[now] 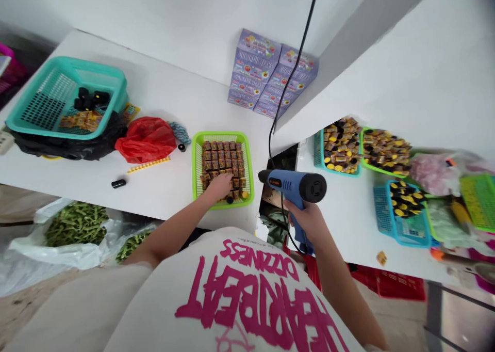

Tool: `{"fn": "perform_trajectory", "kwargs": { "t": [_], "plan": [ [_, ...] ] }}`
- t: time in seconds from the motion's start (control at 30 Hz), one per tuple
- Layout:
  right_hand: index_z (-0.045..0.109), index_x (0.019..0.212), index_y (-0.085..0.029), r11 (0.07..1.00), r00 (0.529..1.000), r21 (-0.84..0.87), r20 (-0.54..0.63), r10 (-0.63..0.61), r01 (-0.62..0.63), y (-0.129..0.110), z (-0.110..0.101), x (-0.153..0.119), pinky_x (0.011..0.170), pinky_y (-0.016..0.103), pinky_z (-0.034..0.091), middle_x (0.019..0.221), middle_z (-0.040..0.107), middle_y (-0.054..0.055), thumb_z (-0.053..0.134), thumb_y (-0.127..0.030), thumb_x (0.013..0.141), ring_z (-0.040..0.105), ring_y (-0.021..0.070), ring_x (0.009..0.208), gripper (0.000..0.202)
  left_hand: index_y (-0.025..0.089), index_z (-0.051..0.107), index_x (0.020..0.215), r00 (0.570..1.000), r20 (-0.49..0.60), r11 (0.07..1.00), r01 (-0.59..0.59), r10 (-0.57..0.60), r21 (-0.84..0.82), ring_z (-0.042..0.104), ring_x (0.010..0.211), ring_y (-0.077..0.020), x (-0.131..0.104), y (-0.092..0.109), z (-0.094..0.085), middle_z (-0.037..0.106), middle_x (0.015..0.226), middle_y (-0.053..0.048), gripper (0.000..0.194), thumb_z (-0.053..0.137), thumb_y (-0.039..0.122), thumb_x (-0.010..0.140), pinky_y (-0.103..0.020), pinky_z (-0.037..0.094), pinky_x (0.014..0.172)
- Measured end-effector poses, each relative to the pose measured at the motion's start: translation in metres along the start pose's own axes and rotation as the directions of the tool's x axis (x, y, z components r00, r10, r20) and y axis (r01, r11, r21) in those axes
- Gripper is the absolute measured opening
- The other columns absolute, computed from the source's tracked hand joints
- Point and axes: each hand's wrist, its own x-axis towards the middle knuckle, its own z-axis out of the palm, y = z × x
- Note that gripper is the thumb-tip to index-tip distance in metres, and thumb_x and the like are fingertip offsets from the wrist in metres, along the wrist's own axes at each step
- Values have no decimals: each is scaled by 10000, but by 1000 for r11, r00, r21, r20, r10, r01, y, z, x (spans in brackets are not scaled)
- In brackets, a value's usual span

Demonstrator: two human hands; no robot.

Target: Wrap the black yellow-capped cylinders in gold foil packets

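Observation:
In my right hand [307,219] is a blue heat gun [284,181], gripped by its handle, its dark nozzle pointing left towards the basket. A black cord hangs from above and runs down past it. My left hand [220,187] reaches into a lime-green basket [249,171], its fingers close together on small wrapped packets [222,156] standing in rows. Whatever lies under the fingertips is too small to make out. Near the basket's front edge lie a black round piece [229,200] and a yellow round piece [245,194].
Purple printed boxes [251,68] are stacked against the wall. On the left are a teal basket [116,91], a red plastic bag [147,139] and a black cylinder [118,183]. A right-hand table holds filled baskets [342,145]. Sacks of green packets [77,230] stand below.

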Motion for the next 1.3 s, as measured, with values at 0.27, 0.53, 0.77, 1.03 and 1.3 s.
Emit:
{"fn": "perform_trajectory", "kwargs": {
  "t": [0.27,0.53,0.77,1.03,1.3],
  "plan": [
    [604,803,-181,998,986,61,162,-32,23,-22,9,11,429,232,417,478,583,-18,683,-461,783,520,124,408,291,139,611,1174,971,-181,987,150,-158,-60,629,1059,-233,-20,-22,11,653,1141,-97,244,577,231,950,-461,514,951],
    [618,765,-189,999,970,-9,238,-40,44,-19,44,28,430,227,409,452,582,-27,714,-376,758,532,132,385,211,110,424,1317,779,-523,936,322,-346,-141,528,1161,-266,-73,-79,-84,518,1262,-193,490,308,26,847,-457,448,1005],
    [583,706,-184,998,999,46,9,-48,47,-9,15,21,453,256,429,508,601,19,668,-510,783,544,147,441,345,169,580,1295,987,-101,991,116,-122,-60,615,1123,-231,-10,-7,-8,650,1250,-114,362,527,227,942,-437,460,1020],
    [553,799,-193,980,996,185,41,-79,70,-6,9,21,447,252,444,533,591,-4,689,-533,765,533,132,441,368,167,553,1365,995,94,998,22,-27,55,402,1418,-278,-30,31,43,492,1499,-130,423,418,374,1022,-535,265,1171],
    [594,825,-179,989,941,126,318,-113,77,-28,34,39,401,230,403,451,556,-34,716,-381,757,499,123,384,245,266,656,1251,996,73,996,-48,43,69,444,1400,-265,-127,-17,0,558,1458,-73,378,371,321,1009,-555,153,1204]
  ]
}}
